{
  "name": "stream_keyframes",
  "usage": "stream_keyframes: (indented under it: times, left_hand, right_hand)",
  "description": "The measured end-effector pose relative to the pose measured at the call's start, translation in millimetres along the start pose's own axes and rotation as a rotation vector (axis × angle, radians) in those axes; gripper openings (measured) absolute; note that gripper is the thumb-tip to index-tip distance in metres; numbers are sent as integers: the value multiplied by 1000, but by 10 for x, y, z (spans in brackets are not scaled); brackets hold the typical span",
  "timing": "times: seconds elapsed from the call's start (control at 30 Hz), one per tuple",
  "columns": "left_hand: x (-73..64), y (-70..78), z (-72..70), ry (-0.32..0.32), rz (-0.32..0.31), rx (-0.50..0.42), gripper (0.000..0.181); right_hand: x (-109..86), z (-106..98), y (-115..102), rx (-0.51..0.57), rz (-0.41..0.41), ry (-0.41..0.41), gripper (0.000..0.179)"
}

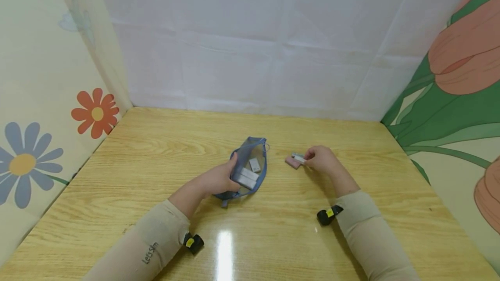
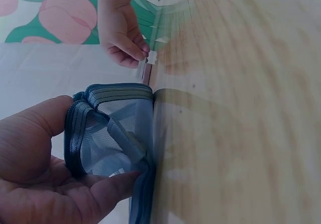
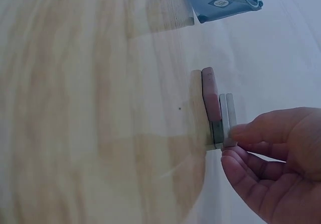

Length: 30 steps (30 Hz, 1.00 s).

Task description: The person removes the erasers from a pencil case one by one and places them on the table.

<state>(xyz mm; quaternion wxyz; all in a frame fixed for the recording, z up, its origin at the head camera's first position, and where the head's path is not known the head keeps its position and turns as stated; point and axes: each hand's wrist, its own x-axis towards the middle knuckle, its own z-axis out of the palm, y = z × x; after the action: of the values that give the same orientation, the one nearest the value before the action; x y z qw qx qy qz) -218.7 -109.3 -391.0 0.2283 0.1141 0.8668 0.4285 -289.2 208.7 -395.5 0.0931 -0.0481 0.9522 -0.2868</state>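
Note:
My left hand [image 1: 216, 179] grips the near left edge of a blue zip pouch [image 1: 266, 166], whose mouth gapes upward. Inside lie small white blocks [image 1: 247, 178], one of them apart near the far side. In the left wrist view, thumb and fingers spread the pouch's banded rim [image 2: 123, 89]. To the right of the pouch, my right hand [image 1: 322, 158] pinches a thin pale block [image 3: 230, 112] at one end. That block is at the top of a small pile, with a pink block [image 3: 210, 94] and a dark grey block [image 3: 217, 132] under it.
The pile and pouch are on a wood-grain table [image 1: 175, 133]. A white cloth [image 1: 242, 47] hangs along the back edge, and flower-painted walls [image 1: 449, 112] stand at both sides. A black wrist camera [image 1: 194, 243] sits on the left sleeve, another [image 1: 325, 217] on the right.

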Motion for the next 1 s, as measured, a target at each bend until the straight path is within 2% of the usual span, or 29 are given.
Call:
stream_keyframes:
  times: [0.43, 1.0]
  left_hand:
    - [-15, 15, -2, -1, -5, -2, 99]
    - [-33, 47, -6, -2, -8, -6, 100]
  right_hand:
    - [12, -21, 64, -41, 13, 12, 5]
    - [8, -19, 45, -55, 26, 1, 6]
